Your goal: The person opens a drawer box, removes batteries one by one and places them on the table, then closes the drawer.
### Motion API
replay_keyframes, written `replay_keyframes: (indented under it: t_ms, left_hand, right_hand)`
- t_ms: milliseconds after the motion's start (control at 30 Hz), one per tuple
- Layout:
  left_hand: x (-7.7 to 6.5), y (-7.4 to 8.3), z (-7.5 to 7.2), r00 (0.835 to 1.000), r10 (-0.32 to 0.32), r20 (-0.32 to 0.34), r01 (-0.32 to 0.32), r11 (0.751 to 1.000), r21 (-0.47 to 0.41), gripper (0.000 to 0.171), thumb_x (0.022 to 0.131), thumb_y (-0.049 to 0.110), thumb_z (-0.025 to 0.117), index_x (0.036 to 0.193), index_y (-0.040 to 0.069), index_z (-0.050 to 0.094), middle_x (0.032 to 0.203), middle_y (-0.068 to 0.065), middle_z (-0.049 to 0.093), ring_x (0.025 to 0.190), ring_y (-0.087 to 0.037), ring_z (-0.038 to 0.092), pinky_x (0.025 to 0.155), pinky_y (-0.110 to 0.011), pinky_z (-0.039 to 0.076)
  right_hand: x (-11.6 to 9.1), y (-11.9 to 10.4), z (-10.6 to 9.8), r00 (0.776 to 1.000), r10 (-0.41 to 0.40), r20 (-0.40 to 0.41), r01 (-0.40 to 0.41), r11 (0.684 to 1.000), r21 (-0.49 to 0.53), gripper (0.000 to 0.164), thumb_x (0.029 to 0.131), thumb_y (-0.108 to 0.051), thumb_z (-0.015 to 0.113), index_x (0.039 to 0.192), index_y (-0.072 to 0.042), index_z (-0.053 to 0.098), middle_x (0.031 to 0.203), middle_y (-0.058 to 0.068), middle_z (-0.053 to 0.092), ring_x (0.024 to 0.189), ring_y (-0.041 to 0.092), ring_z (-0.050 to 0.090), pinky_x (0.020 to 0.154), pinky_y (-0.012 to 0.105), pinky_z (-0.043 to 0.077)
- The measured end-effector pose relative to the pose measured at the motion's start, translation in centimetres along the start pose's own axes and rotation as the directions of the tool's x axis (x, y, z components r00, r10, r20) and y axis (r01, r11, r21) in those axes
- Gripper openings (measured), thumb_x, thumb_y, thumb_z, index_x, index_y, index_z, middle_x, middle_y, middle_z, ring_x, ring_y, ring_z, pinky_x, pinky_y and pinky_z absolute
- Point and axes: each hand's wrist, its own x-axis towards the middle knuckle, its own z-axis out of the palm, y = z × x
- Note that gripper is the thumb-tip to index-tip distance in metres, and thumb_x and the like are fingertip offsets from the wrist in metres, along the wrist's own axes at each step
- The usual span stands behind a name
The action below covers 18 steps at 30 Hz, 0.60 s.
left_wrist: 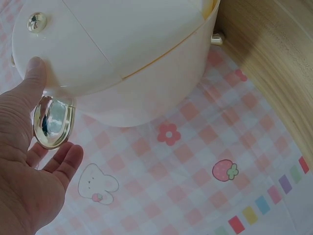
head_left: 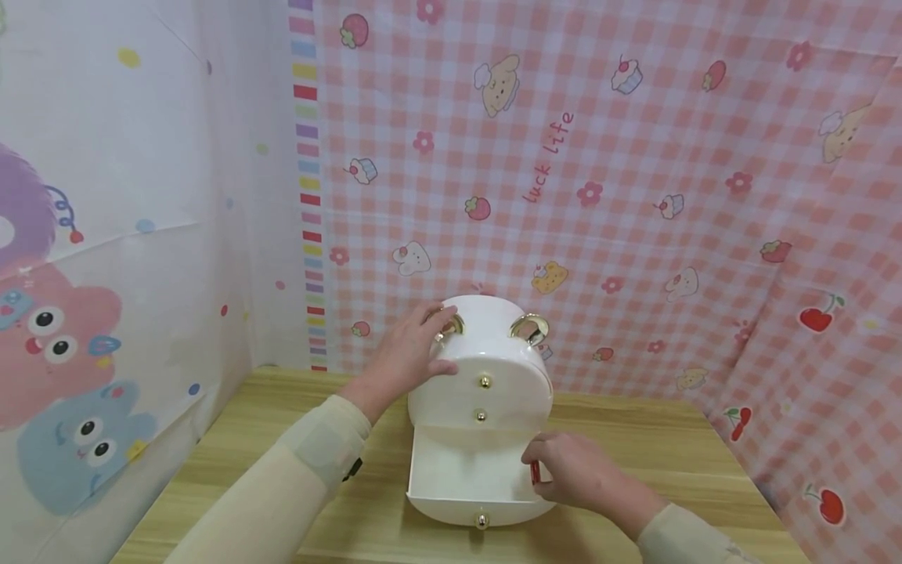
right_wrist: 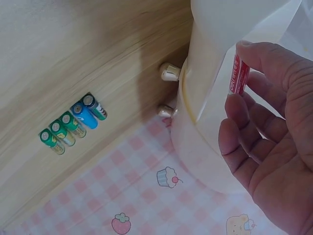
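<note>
A white drawer box with gold ear-shaped pieces and round gold knobs stands on the table, its bottom drawer pulled out. My left hand rests on the box's upper left: the thumb lies on the front, while the other fingers are around the gold ear with slack between them. In my right hand a red battery is pinched upright between thumb and fingertip. That hand is over the right side of the drawer, whose visible floor is bare white.
Several green and blue batteries stand in a row on the wooden table, beside the box; in the head view they are out of sight. A pink checked cloth hangs behind, and a white printed cloth hangs at left.
</note>
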Motion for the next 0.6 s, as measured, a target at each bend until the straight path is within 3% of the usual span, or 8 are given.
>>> replay_keyframes:
  t_ms: [167,600]
  left_hand:
    - [0.0,0.0,0.0,1.000,-0.001,-0.001,0.001,1.000,-0.003,0.093,0.084,0.040,0.092,0.162,0.017,0.046,0.165,-0.014,0.045,0.151,-0.037,0.048,0.125,-0.057,0.042]
    - [0.0,0.2,-0.1,1.000,-0.015,0.016,0.015,1.000,-0.001,0.094,0.084,0.040,0.091,0.163,0.016,0.045,0.166,-0.013,0.044,0.151,-0.037,0.047,0.126,-0.057,0.041]
  right_hand:
    - [-0.5,0.3,-0.1,1.000,-0.006,-0.027,0.006,1.000,-0.006,0.027,0.072,-0.013,0.092,0.093,-0.017,0.078,0.089,-0.012,0.071,0.082,0.007,0.065,0.067,0.028,0.055]
    - [-1.8,0.8,-1.2,0.999,0.008,-0.047,-0.009,1.000,-0.026,0.028,0.072,-0.013,0.093,0.095,-0.016,0.079,0.096,-0.009,0.075,0.092,0.015,0.070,0.072,0.033,0.060]
